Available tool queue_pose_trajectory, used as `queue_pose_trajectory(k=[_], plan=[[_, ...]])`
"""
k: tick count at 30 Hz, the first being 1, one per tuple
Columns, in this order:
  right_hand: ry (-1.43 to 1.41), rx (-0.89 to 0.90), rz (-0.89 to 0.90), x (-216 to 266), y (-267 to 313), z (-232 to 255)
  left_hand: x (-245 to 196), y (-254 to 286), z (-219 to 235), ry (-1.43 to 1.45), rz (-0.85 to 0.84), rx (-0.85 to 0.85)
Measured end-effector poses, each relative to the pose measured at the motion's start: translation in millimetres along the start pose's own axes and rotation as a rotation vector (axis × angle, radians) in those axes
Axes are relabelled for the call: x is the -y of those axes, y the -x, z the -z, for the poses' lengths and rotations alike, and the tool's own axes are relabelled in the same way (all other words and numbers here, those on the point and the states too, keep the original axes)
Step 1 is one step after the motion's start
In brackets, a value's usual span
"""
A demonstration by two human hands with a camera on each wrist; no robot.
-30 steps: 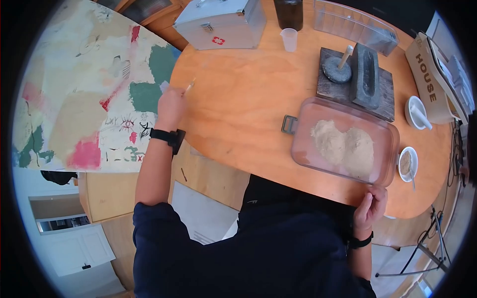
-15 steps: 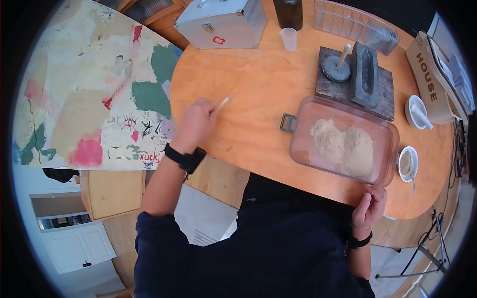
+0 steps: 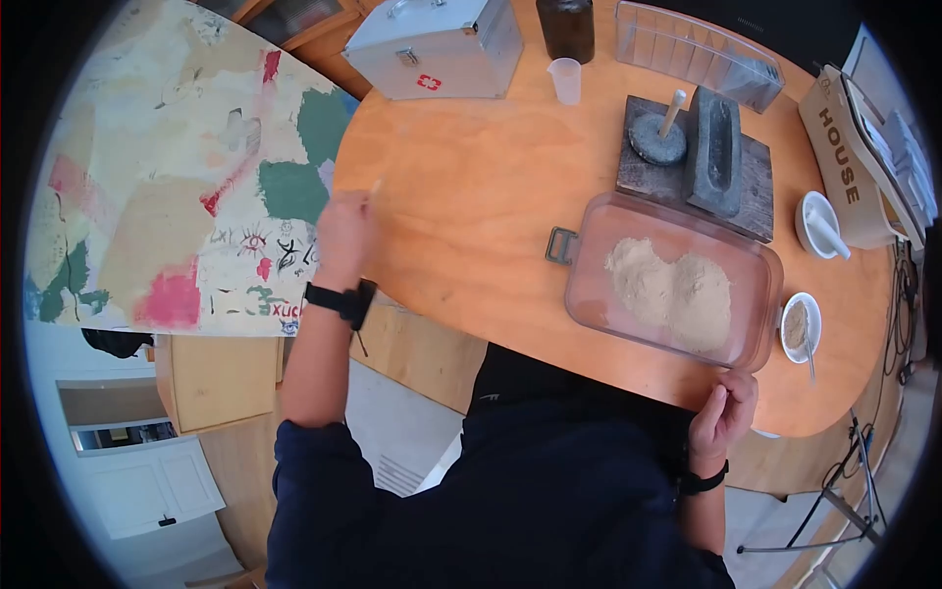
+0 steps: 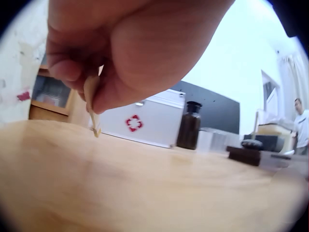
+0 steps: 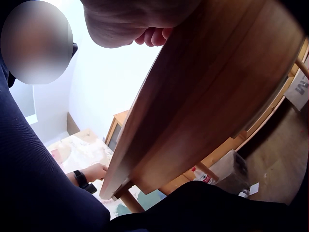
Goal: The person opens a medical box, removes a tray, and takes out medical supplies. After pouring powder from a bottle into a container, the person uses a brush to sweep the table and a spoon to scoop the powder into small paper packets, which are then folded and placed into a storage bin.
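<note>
In the head view my left hand (image 3: 345, 236) is at the left end of the wooden table (image 3: 451, 216). Its thumb and fingers pinch a slim, pale stick-like thing, blurred there; the left wrist view shows this pale stick (image 4: 91, 99) with its yellowish tip pointing down, close to the tabletop. My right hand (image 3: 724, 407) rests with loosely curled fingers at the table's front edge, below the corner of a clear pinkish tray (image 3: 601, 218). Two touching heaps of beige powder (image 3: 643, 283) lie in the tray.
Behind the tray, a stone trough (image 3: 721, 162) and a stone wheel (image 3: 655, 137) stand on a dark board. At right are a white mortar (image 3: 816, 208) and a powder bowl (image 3: 798, 334). A metal case (image 3: 432, 59), plastic cup (image 3: 566, 80) and dark bottle (image 3: 569, 29) stand behind.
My left hand swept right over the table with the pale stick, then came back left to the table's left end. The right hand has stayed by the tray.
</note>
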State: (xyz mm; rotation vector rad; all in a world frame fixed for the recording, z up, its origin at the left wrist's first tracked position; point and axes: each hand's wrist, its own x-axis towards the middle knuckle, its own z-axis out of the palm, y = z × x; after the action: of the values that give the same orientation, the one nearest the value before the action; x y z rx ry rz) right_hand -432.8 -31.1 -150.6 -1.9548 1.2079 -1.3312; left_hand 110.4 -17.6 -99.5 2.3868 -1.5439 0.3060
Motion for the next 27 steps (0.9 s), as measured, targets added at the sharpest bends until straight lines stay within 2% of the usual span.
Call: queue_pose_trajectory(k=[2, 4, 6, 8, 10, 12, 14, 16, 17, 18, 20, 21, 22, 24, 27], plan=[[-0.003, 0.010, -0.002, -0.8, 0.9, 2.5, 12.7, 5.5, -2.6, -0.119, 0.078, -0.022], [-0.019, 0.017, -0.008, -1.1, 0.9, -1.2, 10.6, 21.8, -1.5, -0.081, -0.076, 0.048], [-0.019, 0.033, -0.001, -2.2, 0.9, 0.6, -32.4, 39.1, 13.1, -0.025, -0.070, 0.075], [-0.017, 0.036, 0.005, -3.5, 1.0, -0.2, -61.9, 49.1, 23.5, 0.279, -0.117, 0.140], [-0.015, 0.015, -0.004, -2.8, 2.1, 0.3, -46.1, 43.7, 15.7, 0.221, -0.135, 0.082], [-0.011, 0.012, 0.010, -3.2, 2.1, -0.9, -24.0, 30.8, 16.4, 0.004, 0.037, -0.016], [-0.012, 0.002, 0.025, -2.5, 0.6, 0.0, -7.1, 30.2, 11.4, 0.005, 0.051, 0.000], [-0.003, 0.017, 0.037, -0.9, -0.7, -0.9, -7.7, 38.5, 10.9, -0.011, -0.046, 0.096], [-0.004, 0.017, 0.034, -0.9, 0.1, -1.4, -28.2, 48.4, 12.8, 0.142, -0.109, 0.084], [-0.010, 0.012, 0.032, -1.7, 1.3, -1.6, -46.7, 56.2, 19.6, 0.139, -0.107, 0.088], [-0.014, 0.008, 0.034, -2.4, -0.5, -3.5, -72.6, 62.0, 31.1, 0.310, -0.121, 0.144], [-0.009, 0.002, 0.029, -0.8, -1.0, -3.5, -68.8, 63.6, 26.5, 0.251, -0.080, 0.017], [-0.002, -0.002, 0.024, 0.8, -1.0, -1.7, -53.0, 62.7, 20.0, 0.258, -0.078, 0.022], [0.001, 0.015, 0.019, -0.6, 0.5, 1.0, -9.7, 57.4, 13.5, -0.033, 0.028, -0.039], [0.026, 0.020, 0.040, 4.4, -3.6, -3.1, -7.4, 66.8, 28.7, -0.092, 0.003, 0.049]])
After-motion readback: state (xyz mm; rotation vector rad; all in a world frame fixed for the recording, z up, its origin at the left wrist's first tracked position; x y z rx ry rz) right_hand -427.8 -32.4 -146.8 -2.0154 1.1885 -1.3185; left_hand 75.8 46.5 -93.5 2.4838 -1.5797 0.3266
